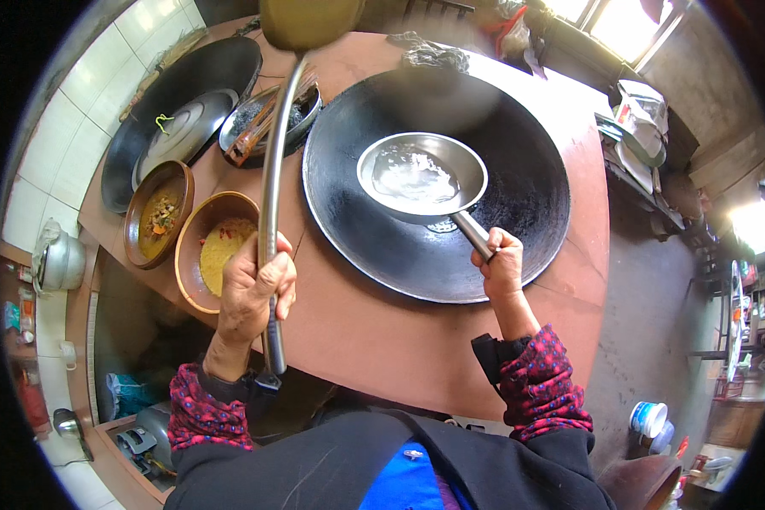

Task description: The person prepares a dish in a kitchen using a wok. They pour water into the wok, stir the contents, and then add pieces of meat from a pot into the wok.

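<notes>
My left hand (255, 287) grips the metal handle of a long spatula (274, 153), held upright with its broad blade at the top of the view. In my right hand (502, 258) is the short handle of a steel ladle (422, 173) with clear liquid in its bowl. The ladle is over a large black wok (363, 245) set in the stove top. A little liquid shows on the wok's bottom beneath the ladle. Left of my left hand stands a brown bowl (188, 255) of yellow food with red bits.
A second brown bowl (188, 172) holds cooked food in liquid. Behind it are a metal lid (191, 121) inside another black wok (127, 143), and a pan (293, 143) with a brush. Dark mesh (437, 56) lies at the wok's far rim. The tiled stove top (382, 357) has its edge near my body.
</notes>
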{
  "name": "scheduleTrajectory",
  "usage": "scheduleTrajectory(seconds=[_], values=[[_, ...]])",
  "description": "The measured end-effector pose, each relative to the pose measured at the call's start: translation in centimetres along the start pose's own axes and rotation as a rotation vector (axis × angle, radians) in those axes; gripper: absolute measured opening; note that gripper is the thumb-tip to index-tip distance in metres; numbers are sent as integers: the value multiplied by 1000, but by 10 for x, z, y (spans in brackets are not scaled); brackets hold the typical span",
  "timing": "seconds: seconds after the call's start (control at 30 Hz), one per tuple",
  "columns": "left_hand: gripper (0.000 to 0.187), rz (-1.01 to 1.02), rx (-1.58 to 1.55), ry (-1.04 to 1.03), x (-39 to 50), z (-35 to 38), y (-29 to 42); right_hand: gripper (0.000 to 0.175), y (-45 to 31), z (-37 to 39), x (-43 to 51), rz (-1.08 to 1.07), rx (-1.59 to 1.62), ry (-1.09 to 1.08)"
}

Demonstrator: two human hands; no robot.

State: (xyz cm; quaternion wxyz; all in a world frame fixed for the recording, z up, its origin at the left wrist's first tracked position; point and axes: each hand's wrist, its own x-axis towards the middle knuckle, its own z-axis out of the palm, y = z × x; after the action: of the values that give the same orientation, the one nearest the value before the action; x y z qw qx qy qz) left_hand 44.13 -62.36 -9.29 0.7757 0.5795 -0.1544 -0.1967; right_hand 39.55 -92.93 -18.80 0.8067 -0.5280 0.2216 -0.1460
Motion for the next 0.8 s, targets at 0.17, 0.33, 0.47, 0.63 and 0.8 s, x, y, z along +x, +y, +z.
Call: scheduleTrajectory(seconds=[0.17,0.33,0.47,0.63,0.8], values=[[21,58,274,103,10,5,14,27,-37,-24,-36,-138,43,-4],[28,171,621,86,21,7,6,26,-66,-66,-76,-220,-15,-16],[36,557,994,72,41,1,-17,27,-72,-97,-101,-223,8,41],[40,256,1577,45,63,-25,-13,27,-73,-129,-122,-213,10,51],[34,-186,1581,-339,97,-21,41,27,-73,-147,-132,-246,25,28]])
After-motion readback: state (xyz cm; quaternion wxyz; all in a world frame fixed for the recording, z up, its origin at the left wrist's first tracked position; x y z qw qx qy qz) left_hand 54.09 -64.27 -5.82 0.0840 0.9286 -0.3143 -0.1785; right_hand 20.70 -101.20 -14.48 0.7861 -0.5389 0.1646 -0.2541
